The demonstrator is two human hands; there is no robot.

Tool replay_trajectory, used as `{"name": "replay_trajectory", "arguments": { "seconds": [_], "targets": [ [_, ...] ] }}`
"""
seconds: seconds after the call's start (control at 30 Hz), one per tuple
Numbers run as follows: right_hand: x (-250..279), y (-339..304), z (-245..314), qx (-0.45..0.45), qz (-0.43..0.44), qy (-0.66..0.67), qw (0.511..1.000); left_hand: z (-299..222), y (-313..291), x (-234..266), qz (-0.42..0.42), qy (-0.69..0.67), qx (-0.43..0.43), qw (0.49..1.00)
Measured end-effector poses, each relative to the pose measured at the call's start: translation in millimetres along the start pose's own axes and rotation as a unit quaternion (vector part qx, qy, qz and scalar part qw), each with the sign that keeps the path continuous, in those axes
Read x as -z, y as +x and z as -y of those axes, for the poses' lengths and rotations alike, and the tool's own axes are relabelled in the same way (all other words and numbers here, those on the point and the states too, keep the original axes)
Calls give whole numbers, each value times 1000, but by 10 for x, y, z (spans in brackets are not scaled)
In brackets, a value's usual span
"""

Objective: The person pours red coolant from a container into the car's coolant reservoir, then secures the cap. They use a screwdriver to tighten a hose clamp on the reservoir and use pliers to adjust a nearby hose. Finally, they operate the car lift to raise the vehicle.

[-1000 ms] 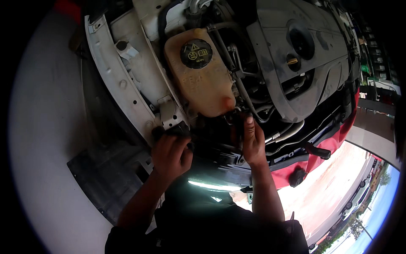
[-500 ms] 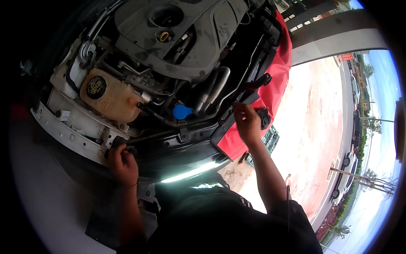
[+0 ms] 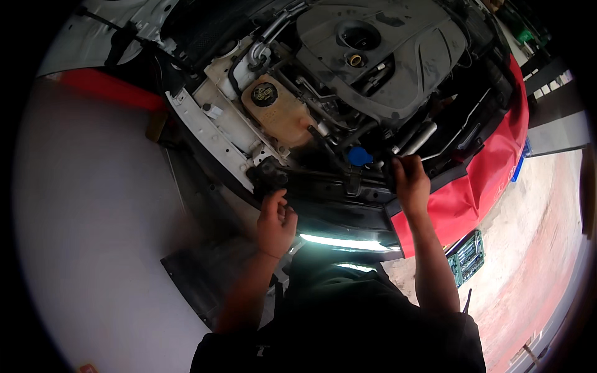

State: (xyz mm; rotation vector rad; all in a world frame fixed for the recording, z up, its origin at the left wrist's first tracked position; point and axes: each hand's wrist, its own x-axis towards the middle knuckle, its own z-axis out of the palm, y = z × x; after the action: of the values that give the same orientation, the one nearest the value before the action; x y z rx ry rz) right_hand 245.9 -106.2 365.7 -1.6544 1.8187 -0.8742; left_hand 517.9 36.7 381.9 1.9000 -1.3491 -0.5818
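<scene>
My left hand (image 3: 277, 222) is at the car's front corner, fingers curled, with the fingertips against the lower end of a dark, lumpy black part (image 3: 268, 175). That part sits by the end of the white fender rail (image 3: 214, 137); its exact kind is unclear. My right hand (image 3: 413, 186) is closed in a pinch over the front edge of the engine bay. Dark material shows at its fingertips, too shadowed to name. Just left of it is a blue filler cap (image 3: 359, 156). Between and behind my hands stands a yellowed coolant tank (image 3: 280, 118) with a black cap (image 3: 265, 94).
A grey engine cover (image 3: 398, 68) fills the back of the bay. A red fender cover (image 3: 479, 186) drapes the right front. Below my hands glows a headlight strip (image 3: 345, 242). An open green tool case (image 3: 467, 258) rests on the floor at right.
The view has shifted left, so the car appears further right. My right hand has moved from over the red cover to the bay's front edge near the blue cap. The left hand stays by the corner.
</scene>
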Motion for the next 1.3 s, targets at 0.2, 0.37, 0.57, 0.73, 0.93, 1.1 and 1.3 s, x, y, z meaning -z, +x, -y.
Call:
{"name": "replay_trajectory", "arguments": {
  "seconds": [0.2,0.37,0.57,0.73,0.93,1.1,1.3],
  "targets": [
    [-1229,353,657,239,124,89,959,-83,-233,-118,54,-20,8,998],
    [-1202,50,751,217,139,-67,964,168,-283,-80,83,-50,57,994],
    [-1144,57,856,195,110,-96,970,245,141,147,103,-97,22,990],
    [-1313,127,905,183,67,-79,978,240,1200,529,6,-45,-100,994],
    [-932,-121,863,239,6,-224,945,312,2456,652,-11,157,-170,973],
    [-1026,40,1041,196,-10,-160,967,264,2691,320,18,283,-113,952],
    [-1310,50,1046,151,59,-140,977,266,2840,133,3,339,-118,933]
  ]
}}
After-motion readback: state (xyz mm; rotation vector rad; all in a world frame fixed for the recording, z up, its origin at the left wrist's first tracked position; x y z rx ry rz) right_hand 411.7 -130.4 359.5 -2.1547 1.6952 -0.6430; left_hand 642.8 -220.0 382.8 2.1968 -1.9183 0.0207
